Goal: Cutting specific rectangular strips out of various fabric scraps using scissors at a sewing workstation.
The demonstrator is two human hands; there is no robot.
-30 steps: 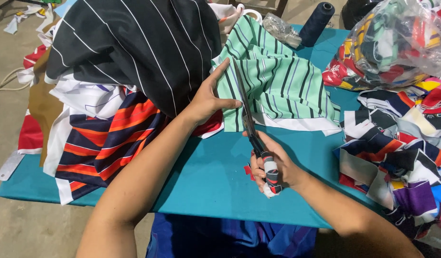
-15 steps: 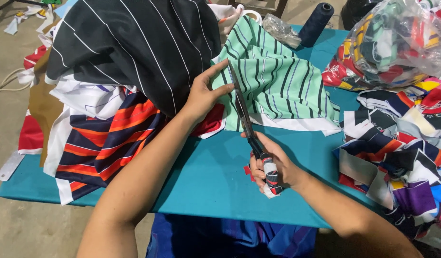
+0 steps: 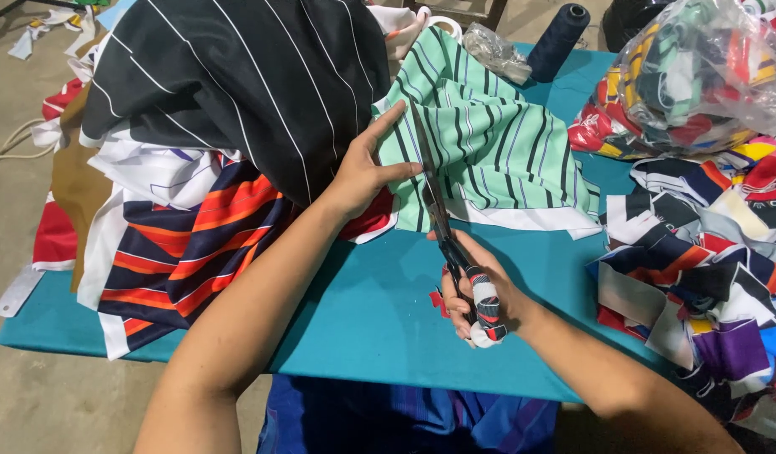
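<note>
A teal cutting table [image 3: 379,319] fills the view, crowded with fabric. At far left, a heap topped by black pinstriped cloth [image 3: 245,76] lies over navy and orange striped pieces [image 3: 194,244] and hems in the work. At centre, mint green striped fabric [image 3: 497,143] lies spread flat. The left hand [image 3: 363,172] presses its near left edge with fingers extended, apparently to keep it taut. The right hand [image 3: 480,294] grips tape-wrapped scissors [image 3: 442,223], blades pointing away into the cloth. At right sit mixed scraps [image 3: 707,269] and a clear bag of offcuts [image 3: 699,76]; a dark thread cone [image 3: 557,38] stands far behind.
</note>
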